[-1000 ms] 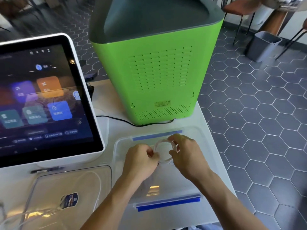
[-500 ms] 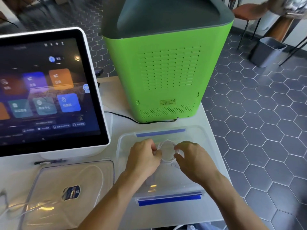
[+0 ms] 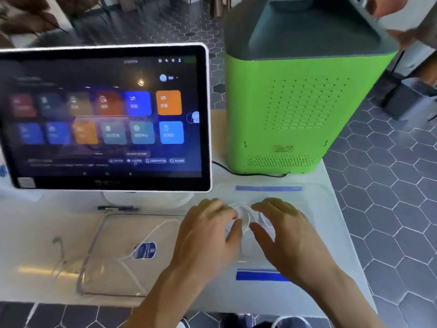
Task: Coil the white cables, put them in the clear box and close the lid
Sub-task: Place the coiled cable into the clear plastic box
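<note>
A small coil of white cable (image 3: 243, 217) lies inside the clear box (image 3: 324, 197), which has blue clips on its far and near edges. My left hand (image 3: 208, 235) and right hand (image 3: 286, 233) hover low over the box on either side of the coil. Their fingers are spread and the fingertips rest at its loops. The box's clear lid (image 3: 113, 275), with a blue sticker, lies flat to the left. A second white cable (image 3: 158, 230) lies loose across the lid, and its far end trails off to the left.
A touchscreen terminal (image 3: 106, 114) stands at the back left on the white table (image 3: 340, 245). A green appliance (image 3: 300, 110) with a black power cord (image 3: 236, 172) stands behind the box. The table's right edge runs close to the box; hexagon floor tiles lie beyond.
My fingers have spread from a pinch on the coil, and the coil now sits low in the box. The view has swung left, so more of the lid and the loose cable shows.
</note>
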